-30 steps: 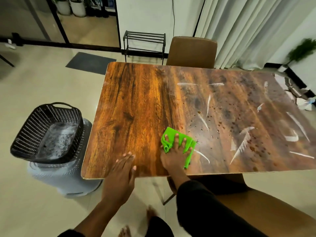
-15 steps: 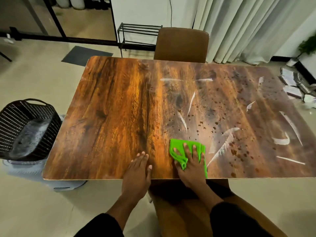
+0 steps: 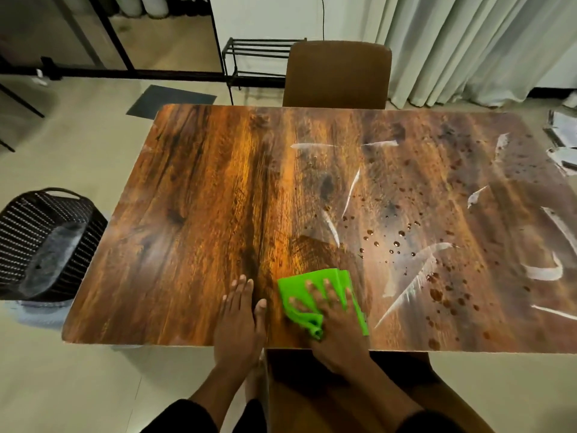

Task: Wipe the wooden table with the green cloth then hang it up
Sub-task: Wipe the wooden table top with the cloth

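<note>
The wooden table (image 3: 199, 195) fills the middle of the view. Water drops, dark spots and white smears cover its right half. The folded green cloth (image 3: 296, 284) lies flat near the front edge, just right of centre. My right hand (image 3: 331, 317) presses down on the cloth with fingers spread. Just to the left of the cloth, my left hand (image 3: 239, 317) rests flat on the bare wood, fingers together, holding nothing.
A brown chair (image 3: 337, 75) stands at the table's far side, and another chair sits under the near edge by my legs. A black perforated basket (image 3: 46, 242) rests on a pale stool at the left. A black metal rack (image 3: 259, 54) and curtains (image 3: 468, 48) are behind.
The view has shifted right along the table. My right hand has slid the green cloth right and slightly back towards the front edge; my left hand has followed along the edge.
</note>
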